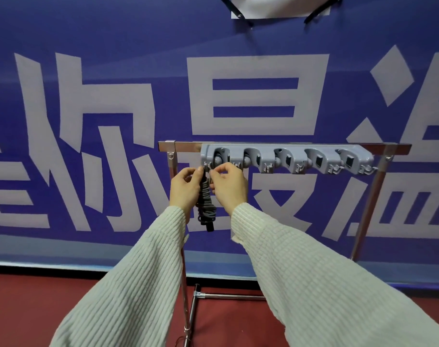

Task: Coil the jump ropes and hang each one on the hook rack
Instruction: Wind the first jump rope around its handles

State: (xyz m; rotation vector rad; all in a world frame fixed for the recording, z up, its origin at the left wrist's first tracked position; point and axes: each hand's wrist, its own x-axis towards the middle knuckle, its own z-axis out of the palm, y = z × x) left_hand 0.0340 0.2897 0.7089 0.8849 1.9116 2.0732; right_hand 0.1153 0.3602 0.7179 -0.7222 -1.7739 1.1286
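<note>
A grey plastic hook rack (286,156) with several clips and small hooks is fixed to a chrome rail. A coiled dark grey jump rope (206,204) with a black handle end hangs below the rack's leftmost hook. My left hand (185,187) pinches the top of the coil from the left. My right hand (229,185) pinches the rope's upper loop from the right, right at the leftmost hook. Whether the loop sits on the hook is hidden by my fingers.
The rack sits on a chrome stand (368,209) with legs and a floor crossbar (228,296). Behind it hangs a blue banner (138,33) with large white characters. The floor (25,309) is dark red. The other hooks to the right hold nothing.
</note>
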